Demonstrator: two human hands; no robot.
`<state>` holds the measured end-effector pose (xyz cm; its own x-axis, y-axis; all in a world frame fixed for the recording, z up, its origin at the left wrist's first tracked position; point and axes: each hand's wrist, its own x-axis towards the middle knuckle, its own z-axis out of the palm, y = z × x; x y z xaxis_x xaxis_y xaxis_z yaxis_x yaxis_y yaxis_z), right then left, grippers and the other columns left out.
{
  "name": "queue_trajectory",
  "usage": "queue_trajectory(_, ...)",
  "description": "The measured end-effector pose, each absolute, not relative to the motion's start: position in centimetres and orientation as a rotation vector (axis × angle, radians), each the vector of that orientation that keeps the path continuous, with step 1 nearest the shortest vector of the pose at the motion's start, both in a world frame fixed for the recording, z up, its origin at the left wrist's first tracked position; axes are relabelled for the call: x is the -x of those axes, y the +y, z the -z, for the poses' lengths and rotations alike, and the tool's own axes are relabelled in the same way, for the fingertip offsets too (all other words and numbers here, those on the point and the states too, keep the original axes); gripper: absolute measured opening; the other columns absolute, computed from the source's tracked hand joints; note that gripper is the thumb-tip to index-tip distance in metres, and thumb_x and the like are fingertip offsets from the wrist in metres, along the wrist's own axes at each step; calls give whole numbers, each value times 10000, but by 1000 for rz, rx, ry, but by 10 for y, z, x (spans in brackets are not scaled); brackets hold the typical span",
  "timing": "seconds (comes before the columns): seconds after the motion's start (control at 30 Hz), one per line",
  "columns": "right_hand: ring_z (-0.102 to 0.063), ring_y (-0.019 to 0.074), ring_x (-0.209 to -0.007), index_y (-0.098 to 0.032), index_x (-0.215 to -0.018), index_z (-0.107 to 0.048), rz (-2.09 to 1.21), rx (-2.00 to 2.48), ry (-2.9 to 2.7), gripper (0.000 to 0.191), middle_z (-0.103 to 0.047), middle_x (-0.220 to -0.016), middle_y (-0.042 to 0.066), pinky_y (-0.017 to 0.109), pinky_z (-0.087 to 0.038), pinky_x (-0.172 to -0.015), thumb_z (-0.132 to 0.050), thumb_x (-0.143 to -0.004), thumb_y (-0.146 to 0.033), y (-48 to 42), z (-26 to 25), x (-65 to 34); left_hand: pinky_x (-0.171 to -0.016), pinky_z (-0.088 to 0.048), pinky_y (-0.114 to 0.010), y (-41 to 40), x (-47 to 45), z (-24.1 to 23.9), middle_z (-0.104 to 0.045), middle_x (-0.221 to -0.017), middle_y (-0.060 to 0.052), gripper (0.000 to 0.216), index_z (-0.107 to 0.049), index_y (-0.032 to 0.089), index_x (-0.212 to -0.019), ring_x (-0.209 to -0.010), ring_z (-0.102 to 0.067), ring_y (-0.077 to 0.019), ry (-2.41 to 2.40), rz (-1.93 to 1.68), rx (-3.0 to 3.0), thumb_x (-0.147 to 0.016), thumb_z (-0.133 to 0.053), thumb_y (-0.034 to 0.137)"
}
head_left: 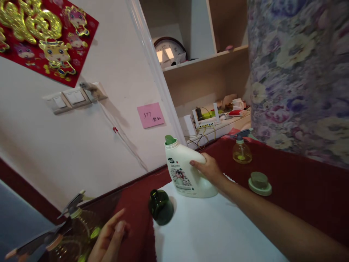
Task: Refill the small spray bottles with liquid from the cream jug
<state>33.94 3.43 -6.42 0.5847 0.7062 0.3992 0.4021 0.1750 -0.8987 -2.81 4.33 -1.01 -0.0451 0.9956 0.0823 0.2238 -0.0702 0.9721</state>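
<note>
My right hand [208, 169] is wrapped around the handle of a pale green detergent bottle [188, 178]. The bottle stands upright on a white cloth [212, 229]; its neck is uncapped and shows a green pouring spout [169, 139]. Left of it, a small dark green glass bottle [160, 208] rests at the cloth's edge, its neck leaning toward the wall. At the lower left, my left hand [110, 238] has its fingers stretched out and holds nothing. It is nearest to two clear spray bottles [85, 223] with yellowish liquid. A green cap [260, 183] sits at the right.
Another spray bottle [242, 152] stands farther back on the dark red tabletop [294, 182]. The white wall [120, 72] borders the table at the left. Shelves behind hold a router [207, 122] and a clock [169, 52]. A floral curtain [297, 72] hangs at the right.
</note>
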Motion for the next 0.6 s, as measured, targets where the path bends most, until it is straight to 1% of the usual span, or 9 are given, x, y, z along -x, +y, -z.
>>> queue_trajectory(0.1,-673,176,-829,-163,-1090,-654,-256,1466,-1055,321,-693,-957,24,368,-576,-751,-670,-940,-446,29,60,-340,-734,-549,-305,36,9,4,-737,-778,-24,924,-692,201,-1182,-780,-650,-229,1347,-1257,-1397,-434,-858,717)
queue_trajectory(0.13,-673,182,-844,-164,-1086,-658,-244,1469,-1078,321,-695,-966,26,380,-575,-769,-679,-933,-445,26,58,-341,-724,-547,-305,33,2,3,-734,-774,-26,915,-697,190,-1170,-775,-648,-228,1341,-1283,-1403,-434,-857,710)
queue_trajectory(0.17,-673,190,-867,-166,-1080,-664,-227,1469,-1104,320,-698,-981,30,395,-571,-792,-692,-921,-442,22,55,-344,-716,-545,-306,30,-5,2,-729,-769,-26,894,-701,182,-1160,-769,-647,-225,1333,-1309,-1420,-451,-850,705)
queue_trajectory(0.27,-675,212,-964,-178,-1098,-664,-152,1443,-1156,311,-701,-1083,62,411,-554,-870,-693,-898,-416,2,43,-357,-741,-540,-323,23,-22,-2,-725,-781,-25,800,-700,178,-1172,-781,-658,-228,1308,-1330,-1499,-566,-792,694)
queue_trajectory(0.37,-678,223,-1020,-204,-1120,-651,-68,1438,-1160,318,-704,-1145,84,374,-548,-886,-621,-907,-438,-34,29,-374,-820,-533,-370,23,-28,-5,-737,-796,-43,785,-727,179,-1120,-842,-677,-266,1404,-1285,-1528,-572,-717,741)
queue_trajectory(0.43,-681,234,-998,-220,-1092,-655,-19,1477,-1165,327,-719,-1104,78,367,-547,-849,-580,-918,-487,-65,22,-382,-900,-507,-408,29,-25,-2,-751,-828,-55,758,-746,195,-1060,-908,-683,-295,1488,-1246,-1508,-575,-661,772)
queue_trajectory(0.5,-681,236,-928,-239,-1040,-673,14,1544,-1194,287,-731,-1022,61,365,-531,-802,-584,-919,-484,-95,19,-385,-961,-470,-437,39,-19,7,-761,-868,-53,690,-747,221,-1018,-968,-683,-312,1510,-1230,-1477,-623,-617,772)
queue_trajectory(0.6,-675,242,-817,-261,-929,-706,29,1727,-1334,183,-724,-904,38,374,-500,-712,-591,-918,-403,-132,30,-380,-947,-461,-442,52,-10,23,-758,-867,-39,537,-724,230,-874,-972,-678,-315,1486,-1266,-1412,-671,-611,714)
